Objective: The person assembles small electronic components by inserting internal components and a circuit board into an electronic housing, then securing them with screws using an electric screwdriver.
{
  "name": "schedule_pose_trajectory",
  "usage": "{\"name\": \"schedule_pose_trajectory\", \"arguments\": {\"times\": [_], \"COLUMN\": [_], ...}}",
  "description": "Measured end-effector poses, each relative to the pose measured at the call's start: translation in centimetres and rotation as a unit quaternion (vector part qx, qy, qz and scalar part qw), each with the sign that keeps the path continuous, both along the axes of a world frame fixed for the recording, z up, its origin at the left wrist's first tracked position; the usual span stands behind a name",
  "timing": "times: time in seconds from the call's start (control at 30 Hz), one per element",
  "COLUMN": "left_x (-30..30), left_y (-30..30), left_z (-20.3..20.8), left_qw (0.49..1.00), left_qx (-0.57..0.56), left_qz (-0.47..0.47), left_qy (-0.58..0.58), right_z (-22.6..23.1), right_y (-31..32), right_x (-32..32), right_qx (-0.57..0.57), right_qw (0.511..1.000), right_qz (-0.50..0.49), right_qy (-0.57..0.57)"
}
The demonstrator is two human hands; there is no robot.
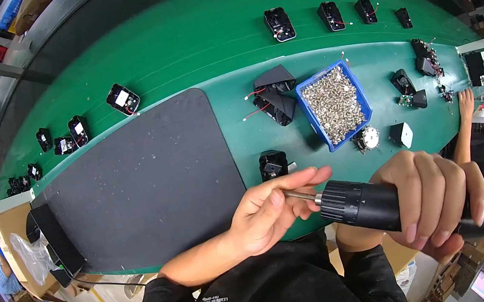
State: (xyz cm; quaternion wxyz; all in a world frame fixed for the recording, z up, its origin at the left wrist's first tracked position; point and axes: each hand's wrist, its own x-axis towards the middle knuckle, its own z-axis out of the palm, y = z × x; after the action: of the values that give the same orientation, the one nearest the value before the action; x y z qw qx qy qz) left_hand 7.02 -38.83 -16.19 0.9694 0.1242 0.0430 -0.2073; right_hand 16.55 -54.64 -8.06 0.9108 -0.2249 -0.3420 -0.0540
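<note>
My right hand point(429, 203) is wrapped round the body of a black electric screwdriver point(362, 203), which lies nearly level and points left. Its steel bit point(300, 194) reaches into my left hand point(271, 211). There my thumb and fingers are closed at the bit's tip; whatever they pinch is hidden. Just beyond my left hand, a black plastic housing point(272, 164) sits on the green bench. Farther back stands a blue bin point(364, 101) heaped with small silvery screws point(332, 104). A round metal-and-white part point(367, 139) lies against the bin's near side.
A dark mat point(147, 175) covers the bench's left. More black housings point(278, 100) with red wires lie left of the bin. Along the far side runs a green belt point(197, 41) carrying several housings point(280, 24). A co-worker's arm point(464, 122) rests at the right.
</note>
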Motion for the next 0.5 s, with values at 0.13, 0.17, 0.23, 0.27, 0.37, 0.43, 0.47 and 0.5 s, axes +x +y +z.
{"name": "schedule_pose_trajectory", "arguments": {"times": [0.13,0.17,0.23,0.27,0.37,0.43,0.47,0.5], "left_x": [1.7,2.2,3.2,3.6,3.8,3.6,3.6,3.6], "left_y": [2.8,4.4,5.9,6.1,5.7,5.3,5.1,5.0], "left_z": [0.0,-1.2,-2.3,-2.0,-2.1,-3.4,-3.8,-4.0], "left_qw": [0.952,0.892,0.810,0.693,0.500,0.484,0.483,0.482], "left_qx": [0.277,0.391,0.493,0.614,0.749,0.757,0.759,0.762], "left_qz": [-0.006,0.016,0.038,-0.007,-0.089,-0.084,-0.066,-0.049], "left_qy": [-0.127,-0.226,-0.316,-0.376,-0.426,-0.431,-0.431,-0.430], "right_z": [-0.2,-0.1,-0.6,-1.1,-3.2,-4.2,-4.7,-5.0], "right_y": [1.0,0.8,1.1,1.1,1.4,1.8,1.8,1.9], "right_x": [-1.1,-1.6,-2.0,-2.1,-3.0,-3.4,-3.5,-3.5], "right_qx": [0.018,-0.021,-0.056,-0.090,-0.168,-0.208,-0.219,-0.231], "right_qw": [0.992,0.987,0.982,0.975,0.963,0.951,0.950,0.948], "right_qz": [-0.093,-0.119,-0.131,-0.145,-0.152,-0.165,-0.169,-0.172], "right_qy": [0.084,0.106,0.125,0.144,0.146,0.159,0.147,0.134]}}
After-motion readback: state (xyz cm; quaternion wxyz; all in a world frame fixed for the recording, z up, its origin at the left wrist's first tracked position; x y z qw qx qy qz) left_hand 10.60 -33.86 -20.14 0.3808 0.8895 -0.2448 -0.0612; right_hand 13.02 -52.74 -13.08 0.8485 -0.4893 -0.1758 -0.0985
